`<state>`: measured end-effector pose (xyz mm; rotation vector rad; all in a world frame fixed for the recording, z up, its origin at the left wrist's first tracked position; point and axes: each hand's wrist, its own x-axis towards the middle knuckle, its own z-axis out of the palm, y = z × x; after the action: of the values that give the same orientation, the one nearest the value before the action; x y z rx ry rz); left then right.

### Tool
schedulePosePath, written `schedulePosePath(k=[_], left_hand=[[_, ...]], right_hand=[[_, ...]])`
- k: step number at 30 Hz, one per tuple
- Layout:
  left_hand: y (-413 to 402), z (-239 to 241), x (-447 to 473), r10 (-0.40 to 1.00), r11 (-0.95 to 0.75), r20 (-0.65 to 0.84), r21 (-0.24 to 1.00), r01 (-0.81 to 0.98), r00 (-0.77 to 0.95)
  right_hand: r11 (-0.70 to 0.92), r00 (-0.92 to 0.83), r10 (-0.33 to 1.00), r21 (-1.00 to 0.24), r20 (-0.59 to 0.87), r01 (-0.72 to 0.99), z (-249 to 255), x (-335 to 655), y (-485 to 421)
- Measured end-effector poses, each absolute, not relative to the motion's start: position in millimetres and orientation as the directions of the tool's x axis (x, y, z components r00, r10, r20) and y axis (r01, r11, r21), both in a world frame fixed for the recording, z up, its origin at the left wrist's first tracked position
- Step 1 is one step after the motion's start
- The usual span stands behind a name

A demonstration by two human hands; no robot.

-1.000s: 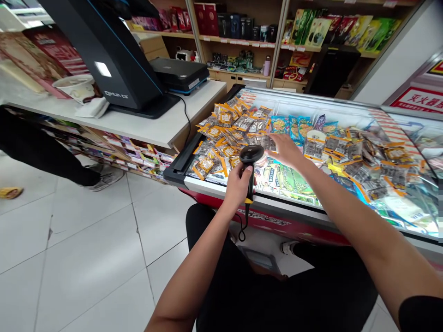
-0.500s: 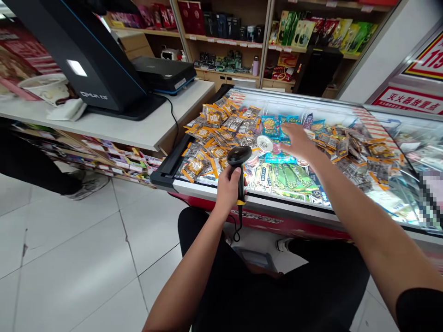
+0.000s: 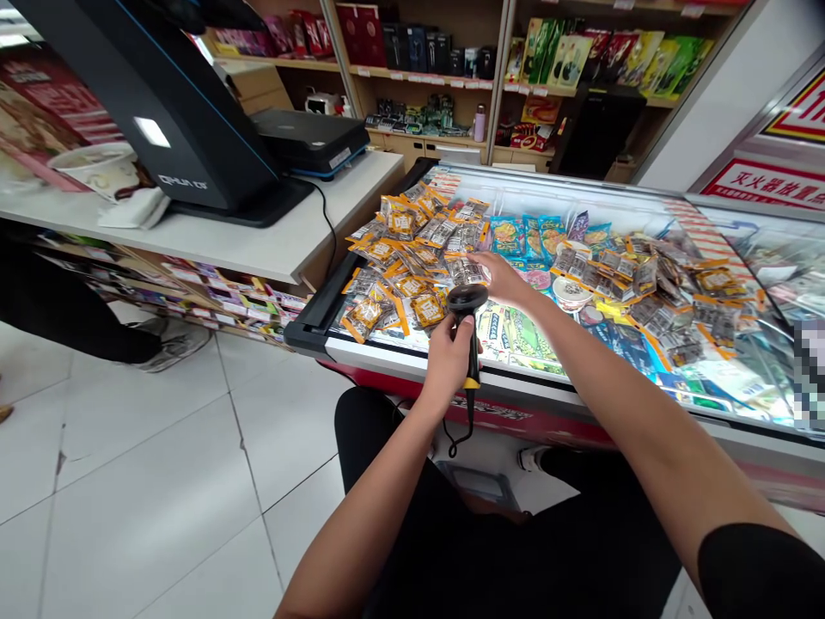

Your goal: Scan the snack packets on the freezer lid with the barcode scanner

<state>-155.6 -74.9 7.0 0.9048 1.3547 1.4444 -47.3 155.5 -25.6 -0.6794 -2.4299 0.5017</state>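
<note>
My left hand [image 3: 449,357] is closed round the handle of a black barcode scanner [image 3: 468,298], held upright over the front edge of the freezer with its cord hanging down. Just beyond the scanner head, my right hand [image 3: 506,279] pinches the right edge of a small orange-and-clear snack packet [image 3: 465,271]. More such packets [image 3: 400,249] lie heaped on the glass to the left. Another pile of packets [image 3: 650,275] spreads to the right. Under the glass show ice-cream tubs [image 3: 571,293] and blue bags [image 3: 508,235].
The chest freezer [image 3: 619,397] stands in front of my knees. At left a counter [image 3: 258,245] carries a black checkout machine [image 3: 206,129] and a paper bowl [image 3: 96,168]. Someone's leg [image 3: 70,297] shows at far left. Stocked shelves [image 3: 425,76] line the back.
My right hand has moved left and nearer, from over the blue bags to a packet at the left pile's edge. The scanner has shifted slightly right, and the view has shifted a little.
</note>
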Motion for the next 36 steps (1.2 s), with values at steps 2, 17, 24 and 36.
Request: schedulePosePath(k=[2,17,24,36], left_hand=[[-74.3,5.1,-158.1,0.946,0.039,-0.077,0.992,-0.124,-0.316],[-70.2,1.8,-154.3,0.954,0.014,-0.037,0.997,-0.080,-0.299],[-82.8,5.4,-171.7,0.971,-0.057,-0.021,0.947,-0.316,-0.238],[-95.7,-2.1,-231.1,0.901,-0.275,0.149,0.922,-0.274,-0.407]], right_hand=[[0.803,-0.705,0.564,-0.484,0.430,0.347,-25.5,-46.1,153.3],[0.830,-0.691,0.539,-0.447,0.482,0.335,-32.7,-49.9,155.0],[0.831,-0.746,0.549,-0.345,0.378,0.437,-17.2,-12.6,145.9],[0.651,-0.537,0.732,-0.199,0.420,0.732,25.1,67.6,151.0]])
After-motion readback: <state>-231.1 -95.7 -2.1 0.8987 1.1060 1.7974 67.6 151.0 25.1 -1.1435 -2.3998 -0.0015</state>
